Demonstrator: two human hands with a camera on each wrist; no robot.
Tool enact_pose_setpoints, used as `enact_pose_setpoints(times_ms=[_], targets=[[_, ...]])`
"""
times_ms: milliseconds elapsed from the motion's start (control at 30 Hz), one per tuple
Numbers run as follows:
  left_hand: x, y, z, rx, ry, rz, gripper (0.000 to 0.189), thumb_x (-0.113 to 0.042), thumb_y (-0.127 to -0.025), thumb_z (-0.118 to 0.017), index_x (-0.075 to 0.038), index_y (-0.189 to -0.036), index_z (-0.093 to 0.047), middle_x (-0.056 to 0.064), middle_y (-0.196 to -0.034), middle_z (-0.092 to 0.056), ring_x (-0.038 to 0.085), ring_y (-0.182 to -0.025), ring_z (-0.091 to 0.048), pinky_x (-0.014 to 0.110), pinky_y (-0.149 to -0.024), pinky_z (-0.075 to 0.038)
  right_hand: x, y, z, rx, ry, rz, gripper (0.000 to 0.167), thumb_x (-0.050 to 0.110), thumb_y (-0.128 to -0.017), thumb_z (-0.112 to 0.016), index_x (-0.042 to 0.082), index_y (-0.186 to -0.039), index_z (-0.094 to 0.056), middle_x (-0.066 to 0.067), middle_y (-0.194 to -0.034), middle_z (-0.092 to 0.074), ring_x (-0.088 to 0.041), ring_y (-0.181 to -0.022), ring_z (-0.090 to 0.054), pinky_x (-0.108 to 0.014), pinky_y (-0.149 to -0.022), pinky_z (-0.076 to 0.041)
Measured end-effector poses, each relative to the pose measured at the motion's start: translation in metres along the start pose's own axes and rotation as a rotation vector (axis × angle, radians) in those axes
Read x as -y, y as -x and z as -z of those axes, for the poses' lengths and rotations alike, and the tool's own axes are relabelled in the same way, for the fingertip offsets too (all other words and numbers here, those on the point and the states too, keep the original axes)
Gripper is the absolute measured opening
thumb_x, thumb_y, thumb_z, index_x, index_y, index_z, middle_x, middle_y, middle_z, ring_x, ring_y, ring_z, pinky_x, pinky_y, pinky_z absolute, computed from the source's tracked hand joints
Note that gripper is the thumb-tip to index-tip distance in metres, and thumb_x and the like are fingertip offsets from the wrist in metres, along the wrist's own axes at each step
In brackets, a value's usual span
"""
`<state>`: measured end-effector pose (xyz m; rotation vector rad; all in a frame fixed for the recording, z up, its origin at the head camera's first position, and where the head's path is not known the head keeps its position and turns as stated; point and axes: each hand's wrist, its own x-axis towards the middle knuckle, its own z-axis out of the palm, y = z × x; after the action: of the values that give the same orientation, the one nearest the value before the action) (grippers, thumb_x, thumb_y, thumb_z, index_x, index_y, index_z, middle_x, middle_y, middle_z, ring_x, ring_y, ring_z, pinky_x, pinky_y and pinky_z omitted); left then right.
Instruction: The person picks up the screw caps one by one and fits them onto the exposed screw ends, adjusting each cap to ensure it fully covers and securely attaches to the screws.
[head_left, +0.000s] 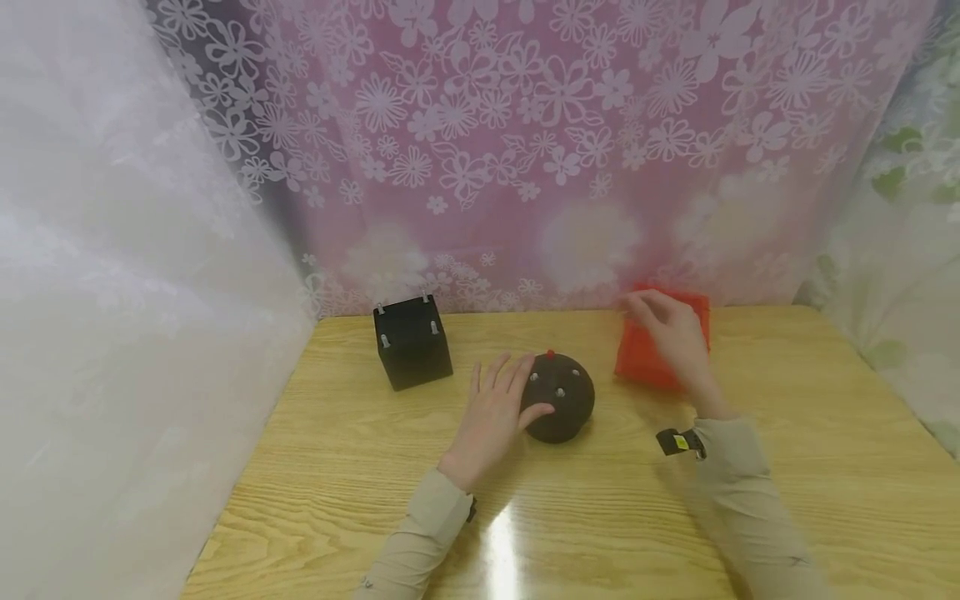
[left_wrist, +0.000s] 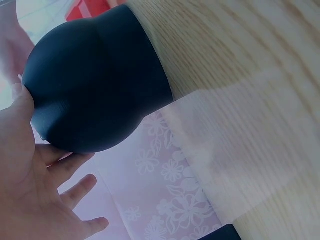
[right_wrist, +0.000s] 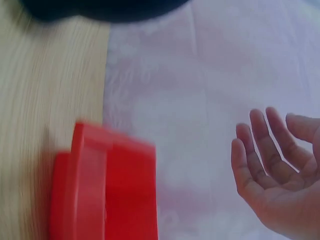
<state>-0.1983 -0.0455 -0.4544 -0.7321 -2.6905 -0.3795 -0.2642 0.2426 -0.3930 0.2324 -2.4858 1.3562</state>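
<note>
A black ball-shaped holder (head_left: 564, 410) with a flared base stands on the table, with several small silver pegs and one red peg (head_left: 551, 353) on its top. My left hand (head_left: 487, 421) holds its left side; in the left wrist view the thumb and forefinger span the black surface (left_wrist: 95, 80) while the other fingers spread away from it. Above a red bin (head_left: 637, 354) is my right hand (head_left: 675, 337), slightly blurred. In the right wrist view that hand (right_wrist: 285, 185) has loosely bent fingers and nothing in them, apart from the red bin (right_wrist: 127, 190).
At the back left stands a black box (head_left: 416, 362) with several silver pegs on its top corners. The wooden table (head_left: 337, 467) meets a pink flowered cloth (head_left: 487, 167) behind and pale cloths at both sides.
</note>
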Motion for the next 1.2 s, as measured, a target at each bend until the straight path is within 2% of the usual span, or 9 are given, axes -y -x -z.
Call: enact_pose_setpoints(times_ms=[133,233,300,400,533,733,833,1033,1200], targets=[[0.000,0.000,0.000,0.002,0.015,0.002,0.079,-0.061,-0.097,-0.050,-0.013,-0.159,-0.033,0.005,-0.155,-0.046,0.030,-0.150,-0.031,0.063,-0.120,-0.022,-0.019,-0.012,0.015,-0.056,-0.013,0.040,0.043,0.030,-0.108,-0.052,-0.005,-0.129,-0.065,-0.027,-0.121,-0.068,0.004,-0.089,-0.064,-0.007,-0.080,-0.048],[0.000,0.001,0.000,0.001,0.018,0.005,0.079,-0.061,-0.097,-0.050,-0.013,-0.159,-0.033,0.005,-0.155,-0.046,0.030,-0.150,-0.030,0.063,-0.120,-0.022,-0.030,-0.023,0.024,-0.059,0.020,0.064,0.039,0.020,-0.108,-0.051,-0.011,-0.128,-0.063,-0.034,-0.119,-0.065,0.006,-0.083,-0.063,-0.005,-0.074,-0.047],[0.000,0.001,0.000,-0.003,0.019,0.004,0.079,-0.061,-0.097,-0.050,-0.013,-0.158,-0.034,0.005,-0.154,-0.047,0.030,-0.150,-0.031,0.062,-0.121,-0.021,-0.033,-0.030,0.028,-0.052,0.080,0.061,0.037,0.018,-0.108,-0.052,-0.012,-0.128,-0.063,-0.034,-0.118,-0.066,-0.008,-0.084,-0.069,-0.010,-0.073,-0.051],[0.001,0.001,-0.001,-0.003,0.016,0.004,0.079,-0.061,-0.097,-0.049,-0.013,-0.158,-0.034,0.005,-0.154,-0.047,0.031,-0.150,-0.031,0.062,-0.121,-0.020,-0.036,-0.038,0.031,-0.025,0.198,0.053,0.035,0.015,-0.106,-0.054,-0.011,-0.127,-0.063,-0.033,-0.123,-0.064,-0.037,-0.100,-0.069,-0.034,-0.086,-0.057],[0.002,0.001,-0.002,0.001,0.010,0.004,0.079,-0.062,-0.098,-0.048,-0.013,-0.158,-0.034,0.005,-0.154,-0.046,0.031,-0.150,-0.030,0.062,-0.121,-0.020,-0.042,-0.049,0.030,0.064,0.355,0.040,0.034,0.013,-0.104,-0.056,-0.011,-0.127,-0.064,-0.034,-0.130,-0.059,-0.052,-0.120,-0.056,-0.063,-0.101,-0.044],[0.002,-0.001,-0.002,0.013,-0.005,0.007,0.080,-0.063,-0.098,-0.048,-0.013,-0.159,-0.033,0.006,-0.155,-0.046,0.031,-0.150,-0.031,0.062,-0.121,-0.021,-0.060,-0.062,0.020,0.211,0.467,-0.025,0.032,0.009,-0.104,-0.052,-0.015,-0.122,-0.063,-0.036,-0.130,-0.057,-0.055,-0.119,-0.054,-0.065,-0.098,-0.045],[0.002,-0.001,-0.002,0.016,-0.011,0.008,0.080,-0.062,-0.098,-0.048,-0.014,-0.159,-0.033,0.006,-0.155,-0.046,0.030,-0.150,-0.030,0.061,-0.121,-0.021,-0.070,-0.066,0.013,0.213,0.509,-0.045,0.032,0.007,-0.102,-0.049,-0.015,-0.120,-0.063,-0.036,-0.125,-0.060,-0.055,-0.111,-0.059,-0.066,-0.092,-0.049],[0.002,-0.001,-0.003,0.011,-0.016,0.007,0.079,-0.062,-0.097,-0.048,-0.013,-0.158,-0.034,0.005,-0.154,-0.047,0.030,-0.150,-0.031,0.060,-0.122,-0.019,-0.084,-0.067,0.007,0.211,0.582,-0.045,0.031,0.002,-0.093,-0.045,-0.015,-0.107,-0.066,-0.033,-0.094,-0.066,-0.045,-0.077,-0.063,-0.063,-0.071,-0.053],[0.003,-0.001,-0.002,0.003,-0.010,0.001,0.080,-0.062,-0.097,-0.049,-0.012,-0.158,-0.034,0.005,-0.155,-0.046,0.031,-0.149,-0.031,0.062,-0.121,-0.022,-0.088,-0.069,0.004,0.247,0.588,-0.095,0.035,-0.003,-0.088,-0.045,-0.014,-0.114,-0.066,-0.034,-0.105,-0.067,-0.037,-0.076,-0.061,-0.057,-0.071,-0.054]])
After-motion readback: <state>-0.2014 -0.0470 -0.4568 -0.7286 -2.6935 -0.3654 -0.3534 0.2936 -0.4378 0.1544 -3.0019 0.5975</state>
